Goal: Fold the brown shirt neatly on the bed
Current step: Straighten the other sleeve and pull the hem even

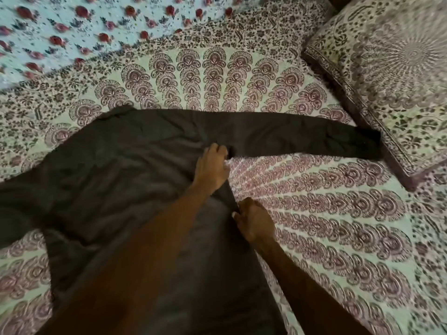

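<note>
The brown shirt (116, 170) lies spread flat on the patterned bed sheet (326, 213), its body running toward me. One long sleeve (302, 136) stretches right toward the pillow; the other sleeve runs off the left edge. My left hand (211, 169) grips the shirt's right side at the armpit, fingers curled into the cloth. My right hand (254, 220) pinches the same side edge a little lower down.
A pillow (387, 76) in a matching print lies at the right, touching the sleeve cuff. A light blue cloth with red roses (72, 27) covers the far left of the bed.
</note>
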Tool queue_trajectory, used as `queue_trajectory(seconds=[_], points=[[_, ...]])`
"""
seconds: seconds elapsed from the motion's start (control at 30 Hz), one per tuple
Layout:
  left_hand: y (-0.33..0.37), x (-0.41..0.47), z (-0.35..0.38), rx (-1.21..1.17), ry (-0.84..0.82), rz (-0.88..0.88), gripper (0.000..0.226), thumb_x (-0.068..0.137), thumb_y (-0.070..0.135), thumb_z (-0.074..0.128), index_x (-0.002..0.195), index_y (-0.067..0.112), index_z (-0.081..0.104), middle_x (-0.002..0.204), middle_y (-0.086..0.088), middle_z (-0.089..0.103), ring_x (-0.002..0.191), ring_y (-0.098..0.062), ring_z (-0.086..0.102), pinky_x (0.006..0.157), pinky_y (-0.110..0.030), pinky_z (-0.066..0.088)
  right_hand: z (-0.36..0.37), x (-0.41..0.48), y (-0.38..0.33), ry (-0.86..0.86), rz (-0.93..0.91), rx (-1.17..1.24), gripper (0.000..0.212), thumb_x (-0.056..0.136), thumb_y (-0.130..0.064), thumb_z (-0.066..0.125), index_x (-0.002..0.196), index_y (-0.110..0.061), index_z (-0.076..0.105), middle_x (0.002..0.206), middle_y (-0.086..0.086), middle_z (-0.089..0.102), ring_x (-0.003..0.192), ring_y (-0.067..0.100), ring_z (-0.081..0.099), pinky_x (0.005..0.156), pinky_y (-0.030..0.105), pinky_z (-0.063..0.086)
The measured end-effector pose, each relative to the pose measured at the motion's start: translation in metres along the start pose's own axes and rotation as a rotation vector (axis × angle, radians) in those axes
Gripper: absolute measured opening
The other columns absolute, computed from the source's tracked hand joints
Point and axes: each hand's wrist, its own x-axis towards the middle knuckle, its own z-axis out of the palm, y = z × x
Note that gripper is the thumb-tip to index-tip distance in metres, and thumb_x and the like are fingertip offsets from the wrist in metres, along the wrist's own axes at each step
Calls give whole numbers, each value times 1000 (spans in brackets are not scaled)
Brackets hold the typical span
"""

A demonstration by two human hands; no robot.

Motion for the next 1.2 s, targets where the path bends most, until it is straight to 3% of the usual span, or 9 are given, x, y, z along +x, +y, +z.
queue_trajectory(seconds=[0.17, 0.23, 0.33, 0.47, 0.63, 0.77, 0.93, 1.07, 1.2], points=[[14, 70, 5, 173, 55, 74, 46, 91, 36, 57, 130, 15, 46, 134, -10, 43, 122, -29, 43, 98, -45, 40, -4, 8, 1, -127, -39, -164, 44, 81, -60, 61, 111, -28, 58, 107, -2, 66, 101, 22, 63, 85, 34, 50], [12, 101, 1, 219, 90, 52, 42, 95, 29, 51, 133, 14, 45, 139, -11, 43, 127, -30, 41, 102, -46, 37, 2, 5, 10, -213, -19, -225, 52, 78, -68, 58, 114, -31, 59, 109, -4, 67, 103, 20, 63, 87, 33, 50], [-4, 143, -12, 381, 0, -11, 63, 84, 12, 63, 140, 10, 36, 145, -12, 38, 134, -34, 34, 107, -48, 33, 9, 0, 26, -249, 1, -228, 55, 75, -73, 56, 108, -29, 60, 105, -5, 68, 98, 18, 65, 85, 32, 52], [-29, 173, -24, 452, -208, -23, 67, 83, 11, 63, 142, 7, 31, 147, -16, 35, 136, -39, 30, 111, -54, 26, 1, 8, 33, -290, -87, -217, 47, 80, -70, 54, 99, -27, 58, 97, -4, 65, 92, 16, 64, 78, 29, 52], [-30, 180, -19, 520, -234, -9, 56, 90, 16, 58, 140, 5, 34, 139, -17, 47, 137, -40, 30, 110, -55, 24, -7, 24, 36, -391, -120, -146, 35, 79, -61, 63, 75, -27, 52, 82, -7, 58, 84, 14, 62, 74, 27, 50], [-30, 179, -33, 565, -207, -25, 37, 93, 20, 54, 129, 11, 55, 133, -16, 50, 136, -39, 31, 111, -55, 23, -12, 17, 37, -337, -139, -36, 35, 83, -50, 63, 64, -26, 45, 69, -8, 57, 72, 14, 60, 68, 28, 49], [-47, 159, -65, 534, -72, -67, 32, 92, 20, 58, 122, 11, 63, 125, -18, 55, 121, -38, 46, 99, -47, 41, -3, -18, 31, -275, -152, 115, 20, 84, -43, 60, 95, -29, 51, 76, -9, 62, 73, 14, 62, 65, 26, 46], [-79, 134, -97, 465, -61, -101, 34, 93, 25, 57, 122, 9, 63, 127, -22, 53, 121, -42, 46, 99, -48, 41, 17, -55, 14, -258, -301, 110, 40, 80, -53, 46, 115, -33, 50, 84, -10, 66, 76, 14, 65, 64, 24, 44], [-133, 113, -123, 358, -97, -155, 37, 90, 28, 59, 122, 10, 63, 128, -23, 53, 122, -43, 47, 100, -51, 44, 42, -80, -16, -293, -405, 158, 57, 82, -43, 52, 137, -31, 46, 111, -2, 69, 94, 19, 67, 79, 23, 48]])
